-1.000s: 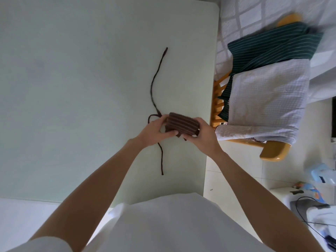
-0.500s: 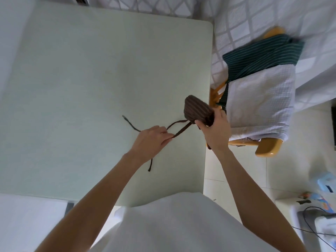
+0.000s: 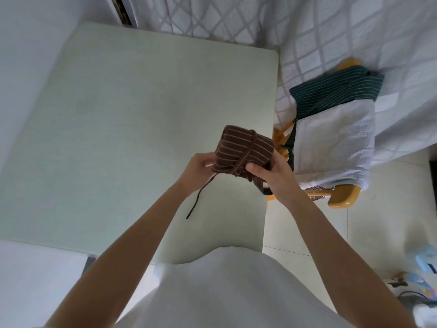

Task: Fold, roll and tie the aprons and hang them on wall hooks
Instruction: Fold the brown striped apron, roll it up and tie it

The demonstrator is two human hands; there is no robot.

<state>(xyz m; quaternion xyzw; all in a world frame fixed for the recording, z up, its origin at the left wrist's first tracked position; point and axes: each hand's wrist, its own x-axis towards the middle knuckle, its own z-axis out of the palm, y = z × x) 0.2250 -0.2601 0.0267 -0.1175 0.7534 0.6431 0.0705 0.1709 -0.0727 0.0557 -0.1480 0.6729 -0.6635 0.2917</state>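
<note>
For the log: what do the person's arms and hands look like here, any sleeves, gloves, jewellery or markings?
Both forearms are bare up to the bottom of the frame; no sleeve cuff shows on either. The left hand and right hand wear no gloves, and no rings, watch, bands or markings are visible. The only clothing seen is a plain white top over the torso.

text: none legible | labels: none | brands: none | numbers: none | signs: none
</note>
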